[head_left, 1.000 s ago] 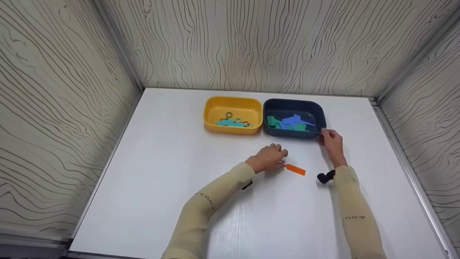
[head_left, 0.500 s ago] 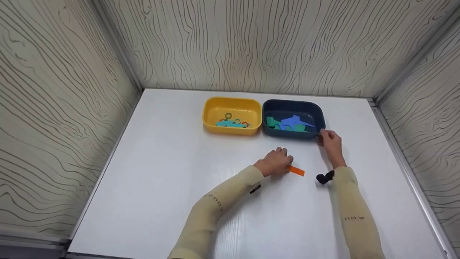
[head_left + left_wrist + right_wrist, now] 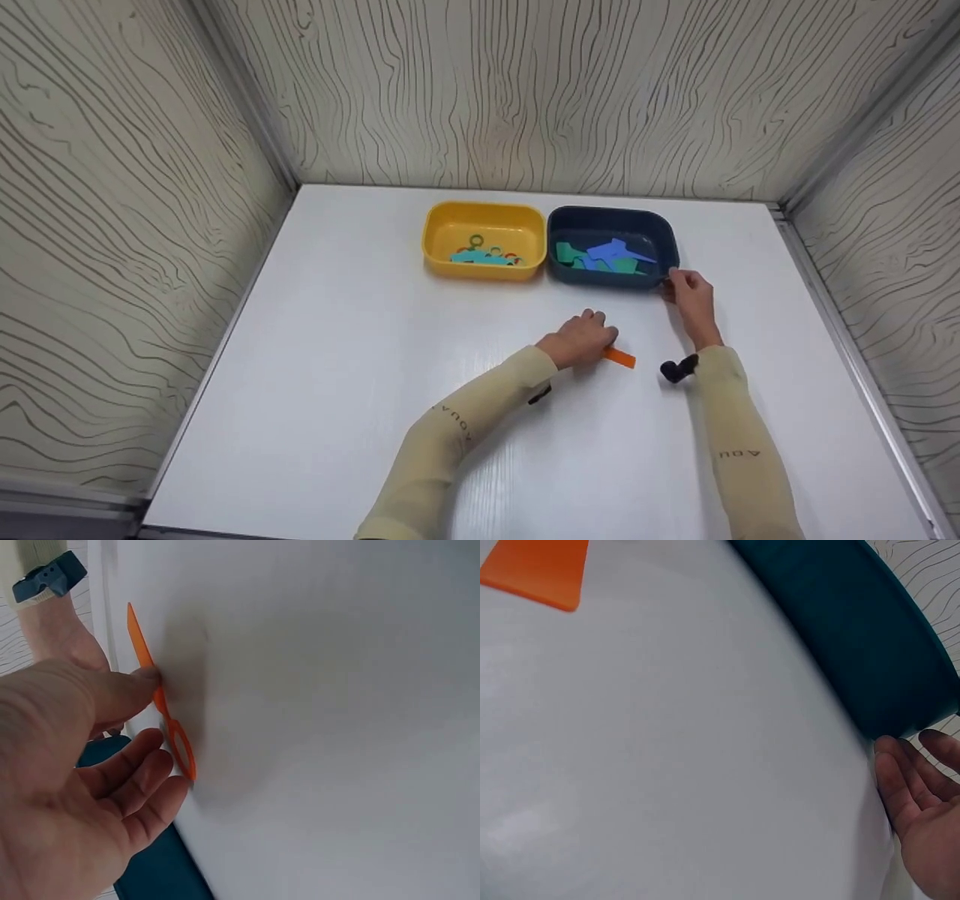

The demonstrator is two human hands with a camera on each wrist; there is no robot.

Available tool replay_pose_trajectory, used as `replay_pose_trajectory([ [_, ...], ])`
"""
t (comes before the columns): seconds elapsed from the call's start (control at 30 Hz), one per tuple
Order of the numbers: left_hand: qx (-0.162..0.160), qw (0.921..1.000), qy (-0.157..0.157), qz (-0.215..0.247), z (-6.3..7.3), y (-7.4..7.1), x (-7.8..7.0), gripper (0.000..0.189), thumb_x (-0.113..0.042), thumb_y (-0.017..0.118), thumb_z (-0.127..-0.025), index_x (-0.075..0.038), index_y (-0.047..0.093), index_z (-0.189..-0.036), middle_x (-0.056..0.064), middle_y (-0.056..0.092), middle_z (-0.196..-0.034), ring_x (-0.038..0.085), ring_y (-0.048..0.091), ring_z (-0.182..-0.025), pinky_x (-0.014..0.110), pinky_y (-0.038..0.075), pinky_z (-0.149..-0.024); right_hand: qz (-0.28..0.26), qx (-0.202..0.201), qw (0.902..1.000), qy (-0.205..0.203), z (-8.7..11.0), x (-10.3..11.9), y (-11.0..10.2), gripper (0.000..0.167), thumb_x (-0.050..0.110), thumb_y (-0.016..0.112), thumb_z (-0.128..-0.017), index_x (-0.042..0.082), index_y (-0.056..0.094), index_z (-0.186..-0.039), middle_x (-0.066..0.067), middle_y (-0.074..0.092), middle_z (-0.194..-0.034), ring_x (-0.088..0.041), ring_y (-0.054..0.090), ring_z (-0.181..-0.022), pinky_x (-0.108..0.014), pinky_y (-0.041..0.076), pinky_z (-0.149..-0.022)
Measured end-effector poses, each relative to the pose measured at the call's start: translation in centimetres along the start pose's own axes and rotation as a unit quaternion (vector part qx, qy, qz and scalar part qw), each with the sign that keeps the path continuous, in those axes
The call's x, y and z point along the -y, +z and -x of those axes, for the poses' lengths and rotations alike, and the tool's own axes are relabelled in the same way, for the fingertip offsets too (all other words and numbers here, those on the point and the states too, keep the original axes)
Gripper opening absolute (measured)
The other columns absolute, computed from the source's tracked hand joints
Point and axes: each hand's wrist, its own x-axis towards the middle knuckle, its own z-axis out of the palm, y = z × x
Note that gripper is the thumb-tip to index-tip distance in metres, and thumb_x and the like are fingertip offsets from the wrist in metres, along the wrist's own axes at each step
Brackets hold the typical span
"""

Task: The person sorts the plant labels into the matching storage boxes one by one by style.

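My left hand pinches a flat orange strip low over the white table. In the left wrist view the thumb lies across the middle of the strip, whose one end is an oval loop. The index finger is mostly hidden behind the thumb, and the other fingers are bent beside the loop. My right hand touches the near right corner of a dark blue bin. Its fingers are loosely bent, with the fingertips against the outside of the bin in the right wrist view.
Blue and green flat pieces lie in the dark blue bin. Close on its left stands a yellow bin with light blue pieces and several small rings. Patterned walls border the back and sides of the table.
My left hand has moved right along the orange strip, covering more of it. My right hand has stayed at the dark blue bin's corner.
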Motion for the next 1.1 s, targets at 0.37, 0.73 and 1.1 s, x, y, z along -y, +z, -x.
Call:
replay_pose_trajectory([
  [0.37,0.024,0.9997,-0.007,-0.005,-0.07,-0.36,-0.22,0.028,-0.022,0.050,-0.102,-0.021,0.054,-0.130,0.001,0.055,-0.114,0.017,0.046,-0.098,0.028,0.046,-0.090,0.009,-0.003,0.9999,0.008,-0.09,-0.04,-0.02,0.051,0.043,0.053,-0.099,-0.001,0.053,-0.124,-0.001,0.059,-0.101,-0.009,0.062,-0.092,-0.018,0.054,-0.079],
  [0.73,0.027,0.9995,-0.014,-0.006,-0.05,-0.31,-0.20,0.033,-0.025,0.048,-0.104,-0.023,0.050,-0.136,0.000,0.054,-0.119,0.017,0.043,-0.102,0.030,0.042,-0.095,0.015,-0.005,0.9999,0.007,-0.05,0.10,-0.02,0.040,0.046,0.052,-0.098,0.010,0.056,-0.114,0.000,0.059,-0.100,-0.008,0.061,-0.092,-0.017,0.053,-0.079],
  [1.1,0.019,0.9997,-0.015,0.004,0.15,-0.49,-0.34,0.028,-0.025,0.050,-0.103,-0.021,0.054,-0.130,0.000,0.057,-0.113,0.017,0.045,-0.098,0.028,0.044,-0.091,-0.003,-0.002,1.0000,0.005,0.23,0.20,-0.05,0.055,0.045,0.053,-0.098,-0.001,0.051,-0.127,-0.005,0.061,-0.104,-0.010,0.063,-0.092,-0.018,0.053,-0.080],
])
